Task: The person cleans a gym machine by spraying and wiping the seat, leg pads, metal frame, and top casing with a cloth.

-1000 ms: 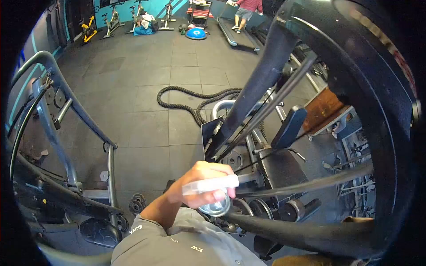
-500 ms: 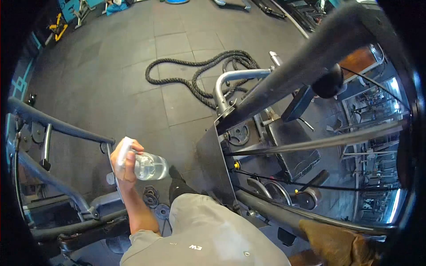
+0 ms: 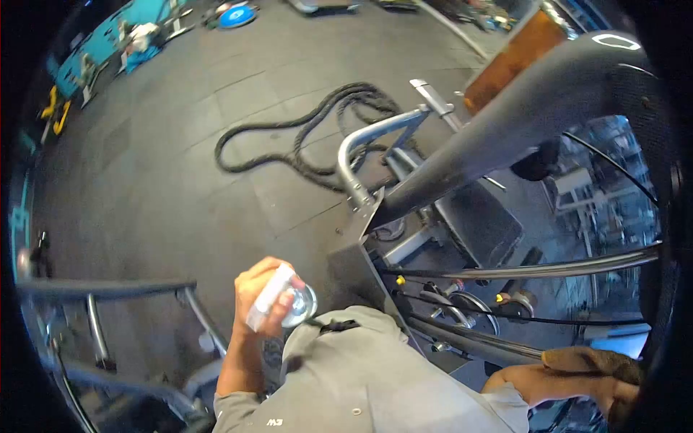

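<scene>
Since half a second ago my left hand (image 3: 258,289) has drawn the spray bottle (image 3: 299,309) in close to my chest. The fingers are wrapped tight round its white head, and the clear body points right. Beyond lies the dark gym floor (image 3: 159,180) with a coiled rope (image 3: 303,137), then the grey machine frame (image 3: 498,123). My right hand (image 3: 603,390) sits under a brown cloth (image 3: 588,361), and I cannot tell its grip.

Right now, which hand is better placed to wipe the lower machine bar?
Right, probably. The right hand grips the brown cloth beside the lower bar; the left hand is wrapped round the spray bottle, off over the floor.
</scene>
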`<state>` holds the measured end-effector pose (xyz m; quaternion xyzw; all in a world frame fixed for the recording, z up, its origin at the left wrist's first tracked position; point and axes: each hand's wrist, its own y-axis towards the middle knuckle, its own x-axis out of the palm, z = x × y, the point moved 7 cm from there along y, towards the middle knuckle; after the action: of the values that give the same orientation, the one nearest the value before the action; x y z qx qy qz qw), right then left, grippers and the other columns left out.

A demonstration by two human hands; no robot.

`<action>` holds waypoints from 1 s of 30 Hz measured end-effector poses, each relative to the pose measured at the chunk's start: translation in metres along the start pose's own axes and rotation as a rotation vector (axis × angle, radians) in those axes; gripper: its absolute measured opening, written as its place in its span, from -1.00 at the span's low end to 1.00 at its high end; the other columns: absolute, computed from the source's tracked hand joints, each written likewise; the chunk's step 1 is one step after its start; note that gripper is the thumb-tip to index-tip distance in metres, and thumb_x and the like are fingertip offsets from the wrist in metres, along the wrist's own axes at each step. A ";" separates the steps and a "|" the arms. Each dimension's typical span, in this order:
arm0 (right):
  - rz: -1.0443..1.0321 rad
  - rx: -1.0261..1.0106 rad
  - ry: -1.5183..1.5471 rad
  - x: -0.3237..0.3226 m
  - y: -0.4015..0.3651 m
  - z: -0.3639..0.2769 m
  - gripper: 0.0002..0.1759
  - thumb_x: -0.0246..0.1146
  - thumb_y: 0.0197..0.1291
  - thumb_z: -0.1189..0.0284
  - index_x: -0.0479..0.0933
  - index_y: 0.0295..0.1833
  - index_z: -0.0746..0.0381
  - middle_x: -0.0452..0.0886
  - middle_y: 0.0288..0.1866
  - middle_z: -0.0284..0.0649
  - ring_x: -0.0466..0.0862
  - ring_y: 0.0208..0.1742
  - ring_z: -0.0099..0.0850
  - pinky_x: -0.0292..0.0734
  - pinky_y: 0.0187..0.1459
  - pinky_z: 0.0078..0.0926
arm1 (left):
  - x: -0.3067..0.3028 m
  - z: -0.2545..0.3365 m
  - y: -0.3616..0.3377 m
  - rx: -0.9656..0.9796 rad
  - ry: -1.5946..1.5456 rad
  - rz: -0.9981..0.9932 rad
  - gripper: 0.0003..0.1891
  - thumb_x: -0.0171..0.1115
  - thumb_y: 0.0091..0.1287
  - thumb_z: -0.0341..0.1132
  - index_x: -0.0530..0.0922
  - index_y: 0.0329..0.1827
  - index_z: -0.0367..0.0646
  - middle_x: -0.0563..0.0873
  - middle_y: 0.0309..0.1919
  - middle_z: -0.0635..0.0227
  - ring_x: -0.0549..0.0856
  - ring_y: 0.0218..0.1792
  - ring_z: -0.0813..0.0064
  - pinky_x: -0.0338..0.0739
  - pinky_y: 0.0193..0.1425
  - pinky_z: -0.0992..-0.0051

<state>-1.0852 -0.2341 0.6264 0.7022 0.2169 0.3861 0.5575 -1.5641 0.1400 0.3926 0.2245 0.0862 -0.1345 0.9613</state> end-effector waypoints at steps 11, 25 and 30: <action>0.376 0.069 -0.160 -0.044 0.001 -0.073 -0.52 0.19 0.52 0.31 0.51 0.27 0.54 0.62 0.28 0.01 0.62 0.25 -0.24 0.48 0.32 -0.30 | 0.104 0.119 0.172 0.558 -0.201 -0.694 -0.60 0.15 0.38 -0.04 0.70 -0.42 -0.19 0.72 -0.44 0.21 0.74 -0.49 0.33 0.63 -0.44 0.43; -0.010 0.204 -0.300 0.000 0.046 -0.202 -0.43 0.15 0.52 0.26 0.29 0.43 0.43 0.26 0.52 0.11 0.27 0.53 -0.01 0.06 0.53 -0.03 | 0.134 0.295 0.236 0.995 -0.736 -1.010 -0.60 0.07 0.47 -0.18 0.64 -0.03 -0.45 0.71 -0.37 0.19 0.68 -0.38 0.44 0.59 -0.27 0.45; -0.157 0.125 -0.411 0.017 0.044 -0.225 -0.46 -0.01 0.57 0.13 0.49 0.36 0.32 0.33 0.52 0.09 0.17 0.58 0.04 -0.14 0.58 0.00 | 0.160 0.315 0.247 0.758 -0.793 -1.199 -0.62 0.10 0.56 -0.13 0.69 -0.10 -0.32 0.72 -0.37 0.36 0.65 -0.35 0.61 0.59 -0.23 0.53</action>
<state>-1.2575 -0.0956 0.6912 0.7803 0.1761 0.1759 0.5737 -1.3060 0.1750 0.7358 0.3862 -0.2064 -0.7161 0.5435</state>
